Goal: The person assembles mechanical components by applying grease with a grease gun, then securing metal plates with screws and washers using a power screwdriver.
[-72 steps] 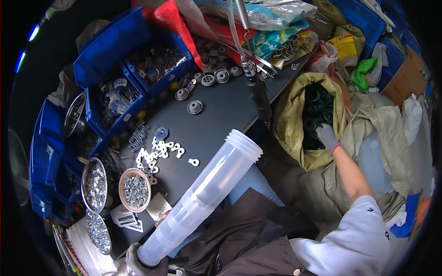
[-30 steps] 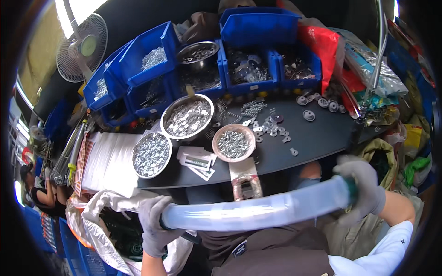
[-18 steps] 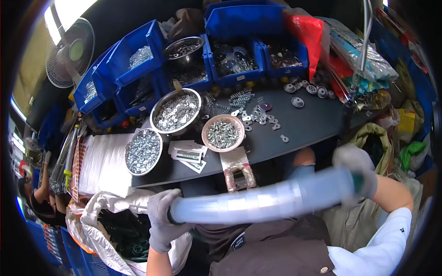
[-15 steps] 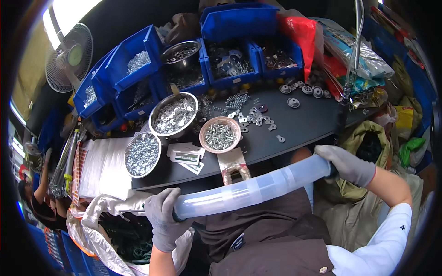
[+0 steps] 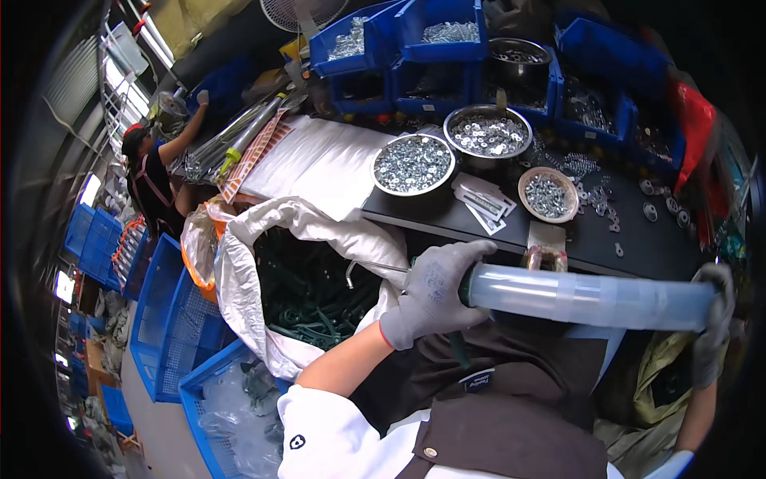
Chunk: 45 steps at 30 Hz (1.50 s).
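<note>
A long, translucent plastic tube (image 5: pixel 590 299) spans my two gloved hands, above my brown apron. My left hand (image 5: pixel 437 291), in a grey glove, is closed around its left end, where a bit of dark green shows. Past that hand a thin metal rod with a hooked tip (image 5: pixel 351 273) sticks out to the left. At the far right my right hand (image 5: pixel 712 323), also gloved, holds the other end; its fingers are partly hidden and lie near the dim picture rim. Below the left hand's rod sits a white woven sack (image 5: pixel 263 319) of dark green plastic parts (image 5: pixel 319 323).
A black bench (image 5: pixel 435 215) carries metal bowls (image 5: pixel 411 164) of small hardware, a pink bowl (image 5: pixel 548 194), paper labels (image 5: pixel 483 199) and white sheets (image 5: pixel 311 164). Blue bins (image 5: pixel 439 32) stand behind. Blue crates (image 5: pixel 171 319) line the left floor. Another person (image 5: pixel 155 176) stands far left.
The view has swung left, so bench and bowls appear further right. Both hands still hold the tube; it now lies nearly level, its right end slightly lower, instead of rising to the right.
</note>
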Each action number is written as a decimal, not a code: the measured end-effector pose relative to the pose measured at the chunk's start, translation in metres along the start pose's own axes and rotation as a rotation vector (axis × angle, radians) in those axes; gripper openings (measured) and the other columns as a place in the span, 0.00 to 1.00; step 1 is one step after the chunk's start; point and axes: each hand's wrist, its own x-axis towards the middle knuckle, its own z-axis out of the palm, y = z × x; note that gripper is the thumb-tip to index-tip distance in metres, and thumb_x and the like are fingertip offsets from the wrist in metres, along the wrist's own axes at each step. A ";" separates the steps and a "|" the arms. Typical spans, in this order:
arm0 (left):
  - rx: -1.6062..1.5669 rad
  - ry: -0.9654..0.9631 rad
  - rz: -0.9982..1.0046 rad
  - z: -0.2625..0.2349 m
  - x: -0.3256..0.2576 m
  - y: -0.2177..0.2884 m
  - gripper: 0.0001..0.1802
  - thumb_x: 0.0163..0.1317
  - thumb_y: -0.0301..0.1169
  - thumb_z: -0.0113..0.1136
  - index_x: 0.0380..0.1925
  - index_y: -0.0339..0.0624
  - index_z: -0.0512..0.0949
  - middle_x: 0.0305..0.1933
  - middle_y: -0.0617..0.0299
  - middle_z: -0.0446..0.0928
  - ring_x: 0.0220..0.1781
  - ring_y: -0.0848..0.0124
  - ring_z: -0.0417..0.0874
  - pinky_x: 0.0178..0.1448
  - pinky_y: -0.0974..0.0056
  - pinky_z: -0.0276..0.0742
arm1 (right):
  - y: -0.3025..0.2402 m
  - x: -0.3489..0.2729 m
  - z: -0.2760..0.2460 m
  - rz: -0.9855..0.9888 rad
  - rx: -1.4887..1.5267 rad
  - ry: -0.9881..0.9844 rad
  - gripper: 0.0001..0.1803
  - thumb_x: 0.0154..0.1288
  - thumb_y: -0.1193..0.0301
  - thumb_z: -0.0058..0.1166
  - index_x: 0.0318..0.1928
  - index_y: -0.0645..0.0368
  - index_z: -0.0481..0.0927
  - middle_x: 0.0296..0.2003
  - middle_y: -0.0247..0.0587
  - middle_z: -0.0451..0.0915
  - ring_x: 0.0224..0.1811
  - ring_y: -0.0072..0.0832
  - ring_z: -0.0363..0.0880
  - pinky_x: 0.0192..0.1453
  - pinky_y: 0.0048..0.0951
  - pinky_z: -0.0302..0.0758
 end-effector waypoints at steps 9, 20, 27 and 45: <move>-1.314 0.094 -0.348 -0.017 0.016 0.046 0.37 0.47 0.25 0.63 0.61 0.32 0.64 0.51 0.57 0.74 0.52 0.70 0.76 0.58 0.64 0.73 | 0.009 -0.041 0.151 0.636 0.778 -0.536 0.28 0.77 0.52 0.28 0.61 0.60 0.68 0.49 0.45 0.79 0.46 0.29 0.79 0.52 0.31 0.75; -1.933 0.369 -0.587 0.049 -0.010 0.016 0.19 0.63 0.36 0.60 0.51 0.41 0.70 0.52 0.55 0.74 0.58 0.57 0.74 0.67 0.47 0.67 | -0.042 -0.017 0.110 0.832 0.736 -0.558 0.24 0.72 0.52 0.44 0.39 0.63 0.79 0.17 0.24 0.66 0.17 0.11 0.58 0.20 0.18 0.54; -2.084 -0.148 -1.282 0.151 -0.061 0.036 0.19 0.66 0.41 0.59 0.51 0.45 0.71 0.52 0.58 0.74 0.52 0.65 0.76 0.58 0.62 0.75 | 0.058 -0.058 0.064 1.124 0.452 -0.710 0.27 0.70 0.49 0.46 0.17 0.50 0.69 0.10 0.23 0.60 0.09 0.15 0.56 0.14 0.20 0.53; -0.065 0.353 -0.245 0.091 0.000 -0.040 0.18 0.51 0.32 0.66 0.43 0.41 0.77 0.49 0.55 0.76 0.49 0.59 0.75 0.46 0.63 0.75 | -0.005 0.098 0.281 -0.545 -0.327 -0.383 0.16 0.50 0.64 0.62 0.39 0.57 0.80 0.35 0.41 0.80 0.45 0.39 0.76 0.58 0.41 0.65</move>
